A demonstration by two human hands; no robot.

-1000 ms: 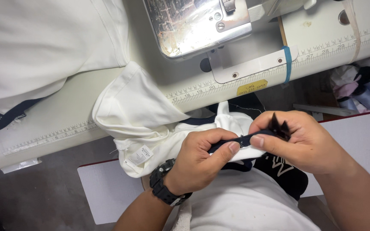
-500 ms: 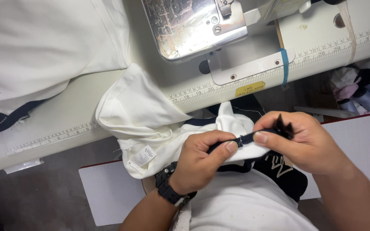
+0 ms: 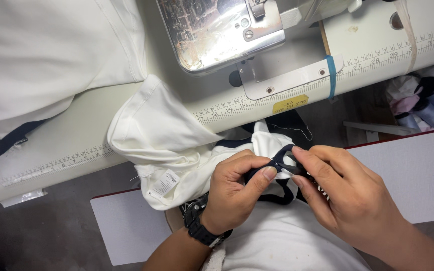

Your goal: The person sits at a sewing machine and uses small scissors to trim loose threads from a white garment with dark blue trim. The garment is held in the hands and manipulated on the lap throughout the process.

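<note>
Two hands, one dark strip pinched between them

Your left hand (image 3: 237,193) and right hand (image 3: 347,195) both have fingertips closed on the navy trim (image 3: 277,165) of the white garment (image 3: 177,150), held over your lap just below the sewing table (image 3: 76,145). Looks like you're lining up that trim; feeding it under the sewing machine (image 3: 217,30) would call for keeping the fold flat.

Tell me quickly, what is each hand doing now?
Left hand: closed, pinching the dark strip of the white garment.
Right hand: closed, pinching the same strip.
</note>
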